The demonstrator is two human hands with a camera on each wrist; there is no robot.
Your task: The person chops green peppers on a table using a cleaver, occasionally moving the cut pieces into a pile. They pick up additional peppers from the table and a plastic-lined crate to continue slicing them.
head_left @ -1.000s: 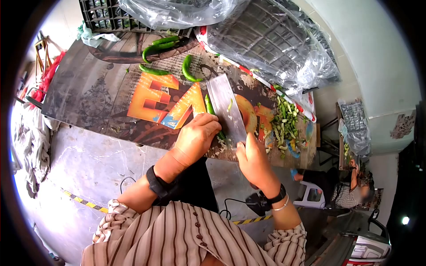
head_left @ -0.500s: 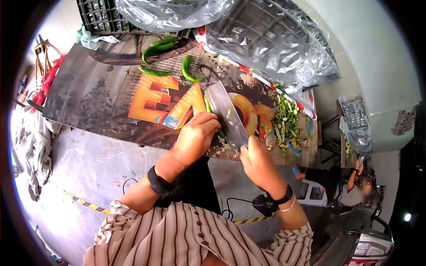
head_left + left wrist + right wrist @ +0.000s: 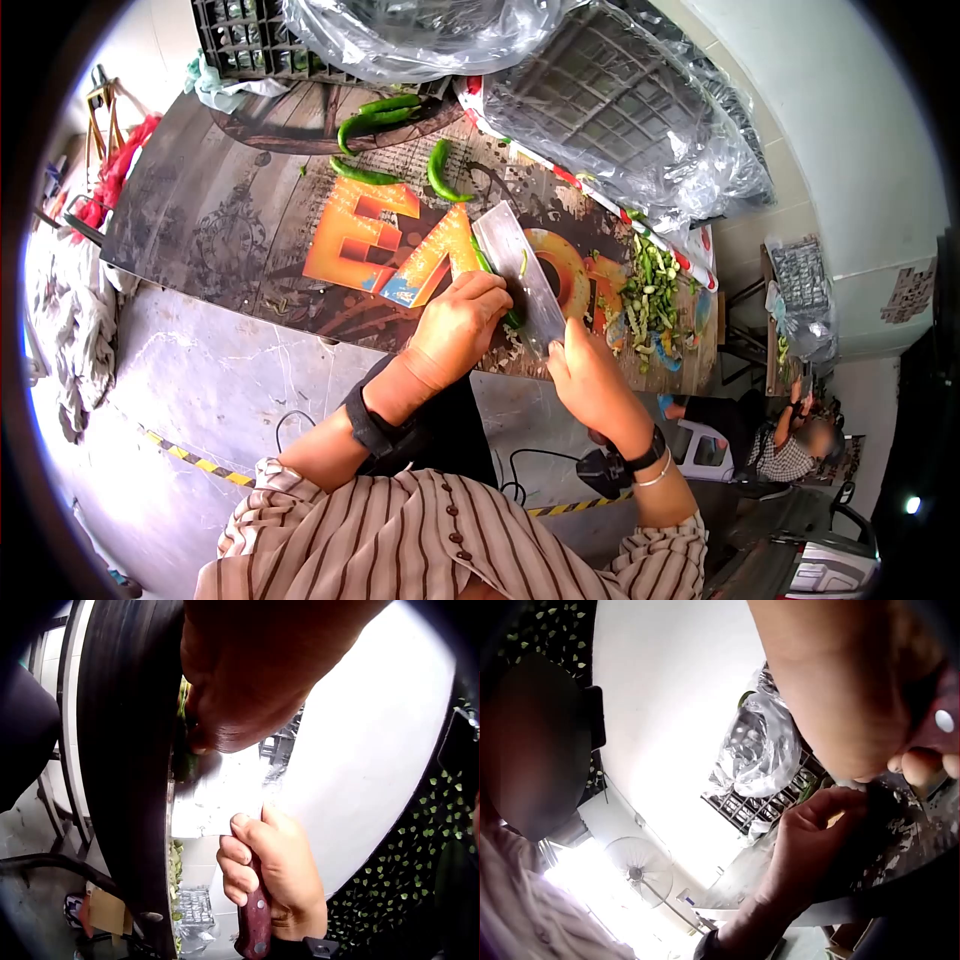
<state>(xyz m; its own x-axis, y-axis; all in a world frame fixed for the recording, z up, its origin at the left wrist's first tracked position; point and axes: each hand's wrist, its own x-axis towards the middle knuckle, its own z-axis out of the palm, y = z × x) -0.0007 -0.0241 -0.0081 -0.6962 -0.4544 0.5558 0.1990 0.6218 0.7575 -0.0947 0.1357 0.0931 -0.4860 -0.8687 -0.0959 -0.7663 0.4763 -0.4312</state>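
My left hand pinches a slim green chili pepper down on the printed tabletop, near its front edge. Beside those fingertips lies the broad blade of a cleaver, slanting across the table with a green bit stuck on it. My right hand grips the cleaver by its dark red riveted handle. Part of the pepper is hidden by the left fingers and the blade. Chopped green pepper pieces are heaped to the right. Farther back lie several whole chili peppers.
Black plastic crates and clear plastic sheeting line the table's far side. A pale cloth lies at the back left. At right, another person sits by a second table. A fan shows in the right wrist view.
The cleaver has drawn a little toward my body and lies closer over the pepper than a second ago. My left hand keeps its hold. The head view has shifted slightly.
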